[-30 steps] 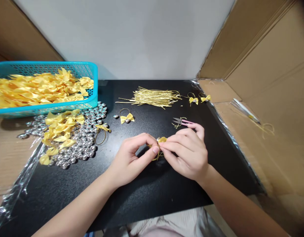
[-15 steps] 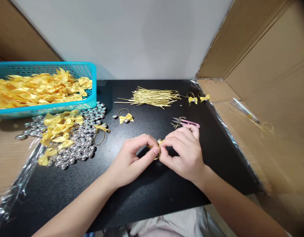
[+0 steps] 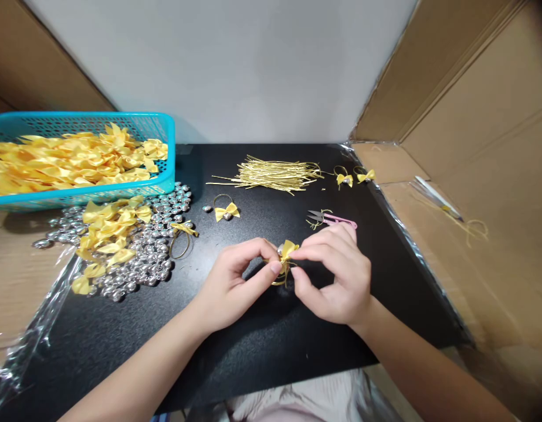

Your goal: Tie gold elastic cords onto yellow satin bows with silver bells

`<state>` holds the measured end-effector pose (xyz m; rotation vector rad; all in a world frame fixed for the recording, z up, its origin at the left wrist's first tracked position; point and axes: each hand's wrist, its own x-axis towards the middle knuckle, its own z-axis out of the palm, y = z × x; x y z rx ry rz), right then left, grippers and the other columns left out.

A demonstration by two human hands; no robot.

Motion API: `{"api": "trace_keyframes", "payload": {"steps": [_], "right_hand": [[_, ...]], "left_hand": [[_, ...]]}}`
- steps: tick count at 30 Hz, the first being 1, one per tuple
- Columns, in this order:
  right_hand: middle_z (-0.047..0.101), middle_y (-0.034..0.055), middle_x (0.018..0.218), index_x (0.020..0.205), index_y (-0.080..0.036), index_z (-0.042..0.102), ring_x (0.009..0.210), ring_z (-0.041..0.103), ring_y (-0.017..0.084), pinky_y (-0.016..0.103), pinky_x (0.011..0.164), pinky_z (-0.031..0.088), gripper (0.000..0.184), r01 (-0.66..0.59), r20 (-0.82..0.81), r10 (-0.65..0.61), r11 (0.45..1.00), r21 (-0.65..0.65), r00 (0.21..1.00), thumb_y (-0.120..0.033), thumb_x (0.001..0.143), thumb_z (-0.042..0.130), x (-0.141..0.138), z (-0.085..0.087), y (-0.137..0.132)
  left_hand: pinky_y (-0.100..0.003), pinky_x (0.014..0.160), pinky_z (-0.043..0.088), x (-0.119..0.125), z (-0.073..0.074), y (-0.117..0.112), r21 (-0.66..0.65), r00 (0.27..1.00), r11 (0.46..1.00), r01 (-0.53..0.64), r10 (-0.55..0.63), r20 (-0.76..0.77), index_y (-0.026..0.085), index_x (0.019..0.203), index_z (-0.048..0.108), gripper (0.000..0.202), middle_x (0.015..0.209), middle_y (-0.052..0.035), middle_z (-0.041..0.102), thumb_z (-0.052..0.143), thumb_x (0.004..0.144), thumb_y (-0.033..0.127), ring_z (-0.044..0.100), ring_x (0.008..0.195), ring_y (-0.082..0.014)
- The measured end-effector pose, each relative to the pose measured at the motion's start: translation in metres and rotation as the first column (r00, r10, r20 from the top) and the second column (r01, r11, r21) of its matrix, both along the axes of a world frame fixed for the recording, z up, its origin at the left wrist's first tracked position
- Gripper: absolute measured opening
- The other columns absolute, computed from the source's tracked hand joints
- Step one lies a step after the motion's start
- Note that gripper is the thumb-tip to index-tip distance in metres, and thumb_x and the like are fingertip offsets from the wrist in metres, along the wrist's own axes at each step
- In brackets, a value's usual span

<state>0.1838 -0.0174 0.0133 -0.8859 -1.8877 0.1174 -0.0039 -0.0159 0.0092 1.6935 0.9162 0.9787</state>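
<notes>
Between my hands, just above the black table, is a yellow ribbon bow (image 3: 287,248) with a silver bell (image 3: 280,249) and a loop of gold cord (image 3: 278,283). My left hand (image 3: 240,281) pinches it from the left with thumb and forefinger, which hide part of the bow. On the other side is my right hand (image 3: 336,275), its thumb and forefinger apart. That forefinger's tip is at the bow's edge; whether it touches I cannot tell. Pink-handled thread snips (image 3: 341,220) lie just beyond my right hand, with cord scraps beside the blades.
At left stands a turquoise basket (image 3: 172,158) full of yellow bows. Silver bells (image 3: 154,255) and loose bows (image 3: 117,225) are heaped before it. Gold cords (image 3: 277,174) lie at the back. Finished-looking bow loops (image 3: 227,212) sit about the table. A white pen-like tool (image 3: 436,196) rests on the cardboard.
My right thumb and forefinger have parted from their pinch and drawn slightly right, so more of the bow shows. My left hand keeps its hold.
</notes>
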Motion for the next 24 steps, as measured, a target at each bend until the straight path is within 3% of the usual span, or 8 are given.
{"api": "trace_keyframes", "payload": {"steps": [4, 8, 24], "right_hand": [[0.072, -0.0045, 0.071, 0.078, -0.022, 0.065, 0.068, 0.062, 0.014, 0.039, 0.082, 0.038, 0.009, 0.096, 0.121, -0.109, 0.989, 0.112, 0.987, -0.013, 0.078, 0.067, -0.0033, -0.0010, 0.0002], [0.073, -0.0074, 0.069, 0.075, -0.023, 0.064, 0.065, 0.061, 0.012, 0.040, 0.086, 0.035, 0.012, 0.116, 0.182, -0.148, 0.978, 0.173, 0.972, -0.011, 0.079, 0.067, -0.0043, -0.0021, -0.0003], [0.069, -0.0056, 0.067, 0.069, -0.021, 0.058, 0.068, 0.059, 0.013, 0.038, 0.084, 0.035, 0.016, 0.110, 0.190, -0.132, 0.987, 0.121, 0.973, -0.012, 0.081, 0.064, -0.0059, -0.0077, 0.0030]], "left_hand": [[-0.024, 0.070, 0.045, 0.0004, 0.0011, 0.0001, 0.104, 0.996, 0.995, 0.004, 0.005, -0.088, 0.017, 0.077, 0.060, 0.018, 0.074, -0.0005, 0.063, 0.057, 0.094, 0.020, 0.058, 0.070, -0.0123], [-0.025, 0.071, 0.046, 0.0013, 0.0016, -0.0001, 0.161, 0.990, 0.987, -0.013, 0.035, -0.135, 0.017, 0.078, 0.061, 0.015, 0.074, -0.0011, 0.064, 0.057, 0.093, 0.017, 0.059, 0.071, -0.0130], [-0.025, 0.069, 0.046, 0.0018, 0.0015, -0.0002, 0.189, 0.985, 0.982, -0.011, 0.044, -0.169, 0.017, 0.077, 0.061, 0.016, 0.073, -0.0013, 0.064, 0.057, 0.092, 0.017, 0.059, 0.069, -0.0131]]}}
